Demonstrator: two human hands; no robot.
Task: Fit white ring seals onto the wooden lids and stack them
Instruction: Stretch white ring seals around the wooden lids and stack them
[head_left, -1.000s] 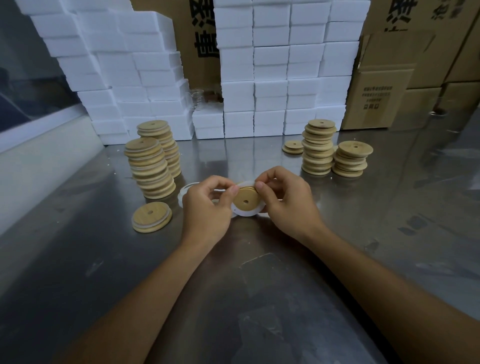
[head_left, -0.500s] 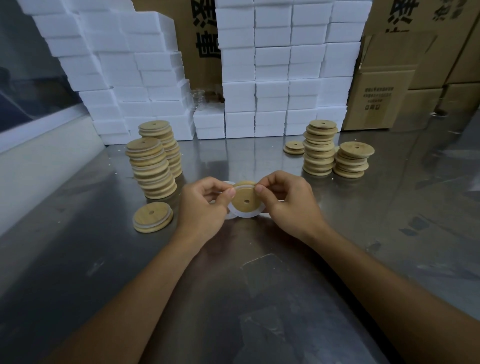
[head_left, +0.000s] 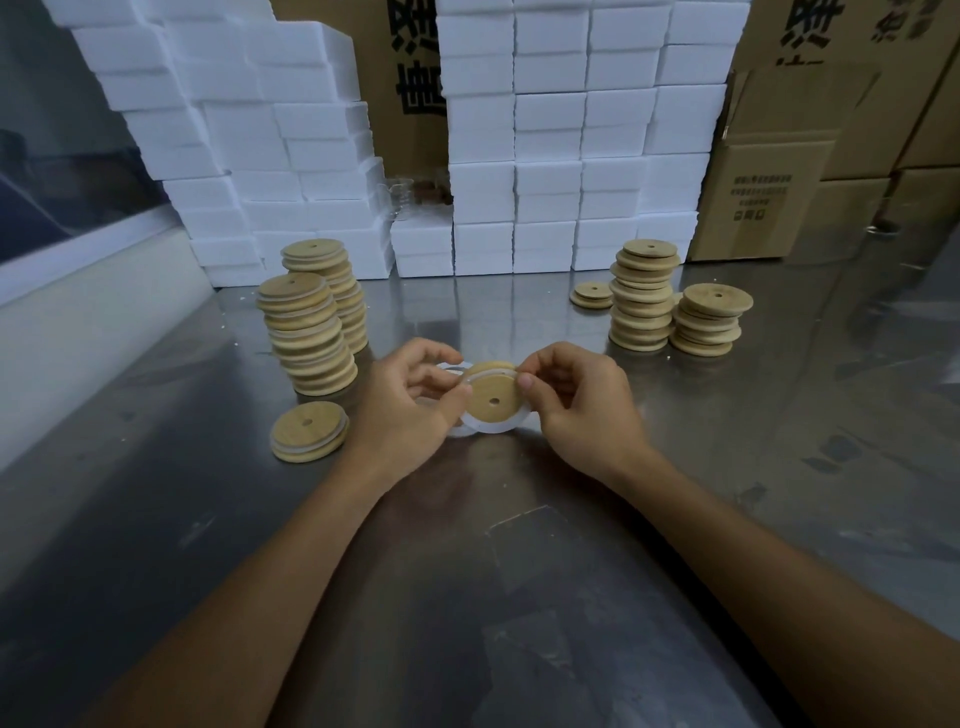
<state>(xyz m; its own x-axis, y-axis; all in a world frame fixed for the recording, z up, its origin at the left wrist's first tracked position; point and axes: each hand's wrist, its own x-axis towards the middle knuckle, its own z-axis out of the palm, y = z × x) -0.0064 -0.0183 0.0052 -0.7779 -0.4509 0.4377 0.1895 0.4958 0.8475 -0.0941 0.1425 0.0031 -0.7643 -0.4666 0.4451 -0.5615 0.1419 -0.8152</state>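
A round wooden lid (head_left: 493, 399) with a small centre hole is held upright above the steel table, a white ring seal (head_left: 491, 427) around its edge. My left hand (head_left: 410, 410) pinches its left side and my right hand (head_left: 582, 405) pinches the top right of the seal. More white rings (head_left: 451, 368) lie behind my left hand, partly hidden. One lid with a seal (head_left: 309, 430) lies flat at the left, in front of two tall lid stacks (head_left: 306, 332). Three lid stacks (head_left: 644, 296) stand at the right.
White foam boxes (head_left: 545, 140) are stacked in a wall along the table's back, with cardboard cartons (head_left: 763, 197) at the back right. A white ledge (head_left: 78, 312) borders the left side of the steel table (head_left: 467, 597).
Both hands have kept their pinch on the lid and seal; my fingers shifted slightly around the rim and the lid tilted a little more upright.
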